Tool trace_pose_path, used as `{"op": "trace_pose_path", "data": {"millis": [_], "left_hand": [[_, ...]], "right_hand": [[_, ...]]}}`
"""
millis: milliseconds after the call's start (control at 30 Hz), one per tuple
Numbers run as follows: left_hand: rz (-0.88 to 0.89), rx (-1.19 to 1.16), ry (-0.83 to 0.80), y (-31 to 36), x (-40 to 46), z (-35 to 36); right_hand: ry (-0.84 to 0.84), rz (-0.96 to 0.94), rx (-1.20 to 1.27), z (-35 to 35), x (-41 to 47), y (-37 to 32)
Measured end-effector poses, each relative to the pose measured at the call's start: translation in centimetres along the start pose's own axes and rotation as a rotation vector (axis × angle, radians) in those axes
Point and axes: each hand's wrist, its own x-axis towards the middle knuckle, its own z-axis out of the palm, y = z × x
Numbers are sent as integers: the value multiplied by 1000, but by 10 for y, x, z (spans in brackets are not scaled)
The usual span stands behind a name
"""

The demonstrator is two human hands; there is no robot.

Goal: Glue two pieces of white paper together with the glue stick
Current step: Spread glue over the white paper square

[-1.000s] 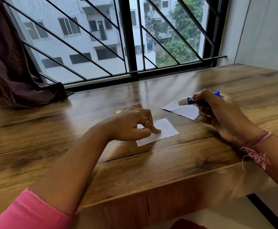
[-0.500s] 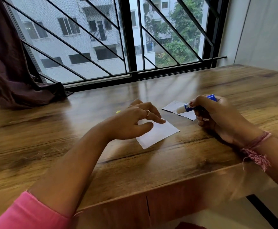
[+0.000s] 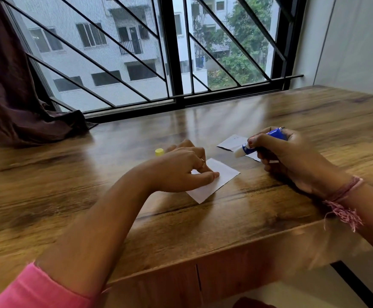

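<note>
Pressing near paper [image 3: 222,177], left hand [image 3: 181,168] faces right hand [image 3: 292,155] gripping glue stick [image 3: 258,142].

Blue-bodied glue stick [image 3: 274,135] with white tip; white paper rectangles [image 3: 222,176]; small yellow cap [image 3: 159,152]; brown-grained wooden table [image 3: 225,218]; pink sleeve [image 3: 37,290].

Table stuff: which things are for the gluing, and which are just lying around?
For the gluing:
glue stick, gripped in the right hand
near paper, pressed by the left hand
far paper
yellow cap, probably the stick's

Just there:
curtain
window bars
</note>
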Motion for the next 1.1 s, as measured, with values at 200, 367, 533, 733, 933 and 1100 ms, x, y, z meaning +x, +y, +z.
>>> {"op": "trace_pose_path", "data": {"millis": [200, 367, 533, 733, 933, 1100], "left_hand": [[17, -26, 80, 1, 2, 4], [13, -99, 125, -5, 1, 2], [-64, -98, 23, -8, 2, 5], [-109, -137, 40, -7, 3, 5], [-181, -148, 107, -5, 7, 8], [-214, -132, 129, -2, 9, 9]], "right_hand": [[-18, 6, -66, 3, -2, 2], [-40, -67, -187, 3, -5, 4], [-22, -159, -317, 6, -6, 4], [18, -178, -324, 5, -5, 4], [33, -149, -303, 7, -2, 4], [16, -142, -352, 9, -2, 3]]}}
